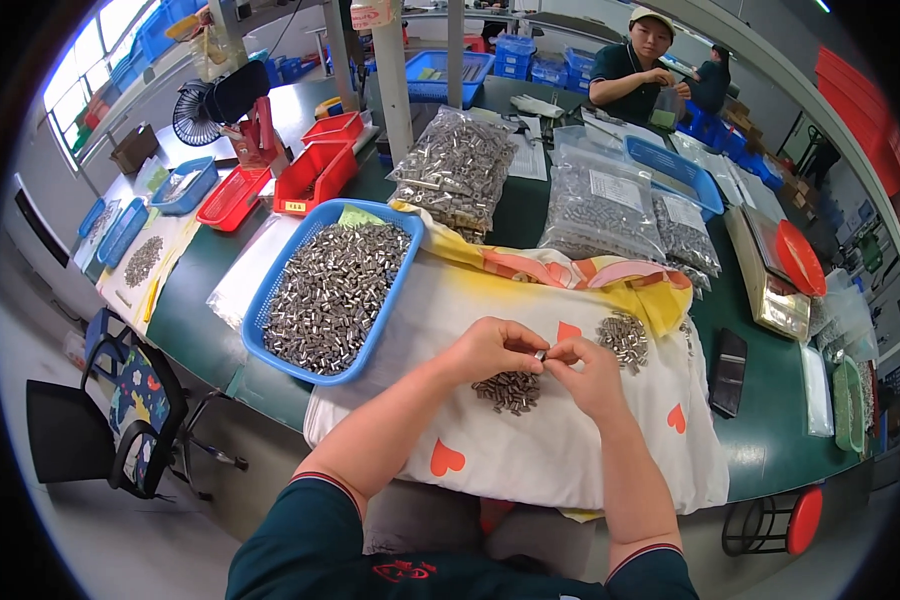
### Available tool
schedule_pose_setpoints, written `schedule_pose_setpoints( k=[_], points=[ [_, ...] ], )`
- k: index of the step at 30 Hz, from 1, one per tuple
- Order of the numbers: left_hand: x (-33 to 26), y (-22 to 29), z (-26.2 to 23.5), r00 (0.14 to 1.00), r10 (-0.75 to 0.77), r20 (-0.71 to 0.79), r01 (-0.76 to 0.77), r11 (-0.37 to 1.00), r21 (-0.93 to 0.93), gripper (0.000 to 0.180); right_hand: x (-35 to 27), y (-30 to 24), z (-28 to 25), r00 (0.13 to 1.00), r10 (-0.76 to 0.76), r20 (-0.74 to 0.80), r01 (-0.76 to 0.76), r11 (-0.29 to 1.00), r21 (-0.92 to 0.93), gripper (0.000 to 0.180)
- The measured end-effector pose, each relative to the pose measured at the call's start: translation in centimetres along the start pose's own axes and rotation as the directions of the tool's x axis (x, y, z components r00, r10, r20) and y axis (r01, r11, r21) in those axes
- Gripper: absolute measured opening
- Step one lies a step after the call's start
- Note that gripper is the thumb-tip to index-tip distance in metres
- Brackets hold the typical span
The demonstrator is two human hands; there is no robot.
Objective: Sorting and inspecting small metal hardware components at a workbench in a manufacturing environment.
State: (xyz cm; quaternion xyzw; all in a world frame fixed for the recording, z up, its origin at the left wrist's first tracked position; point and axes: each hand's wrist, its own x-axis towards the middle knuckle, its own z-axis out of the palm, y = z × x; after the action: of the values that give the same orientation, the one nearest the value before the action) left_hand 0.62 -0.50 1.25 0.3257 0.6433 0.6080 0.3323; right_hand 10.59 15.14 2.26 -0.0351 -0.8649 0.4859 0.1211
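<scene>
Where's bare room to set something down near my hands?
The cloth is bare between your right forearm and its right edge, around a printed heart. Table is bare between cloth, wallet and white packet. Crowded: by your left hand and right hand, near the lower pile; leftward, with the basket; and behind, with bags.

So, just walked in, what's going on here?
The person's left hand and right hand pinch a small metal piece above a white cloth. A dark pile of small metal pieces lies by the hands, a second pile to the right. A blue basket full of metal pieces stands to the left.
</scene>
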Motion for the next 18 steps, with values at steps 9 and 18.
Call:
schedule_pose_setpoints(
  k=[9, 18],
  points=[
    [0.0, -0.7, -0.3, 0.997, -0.013, -0.077, 0.01, 0.999, -0.041, 0.025, 0.0, 2.2, -4.1, 0.999, -0.002, -0.047, -0.024, 0.835, -0.55, 0.012],
    [0.4, -1.1, -0.4, 0.995, -0.067, -0.073, 0.045, 0.961, -0.271, 0.023, 0.0, 3.5, -3.8, 0.999, -0.047, -0.019, 0.022, 0.752, -0.659, 0.006]
  ],
)
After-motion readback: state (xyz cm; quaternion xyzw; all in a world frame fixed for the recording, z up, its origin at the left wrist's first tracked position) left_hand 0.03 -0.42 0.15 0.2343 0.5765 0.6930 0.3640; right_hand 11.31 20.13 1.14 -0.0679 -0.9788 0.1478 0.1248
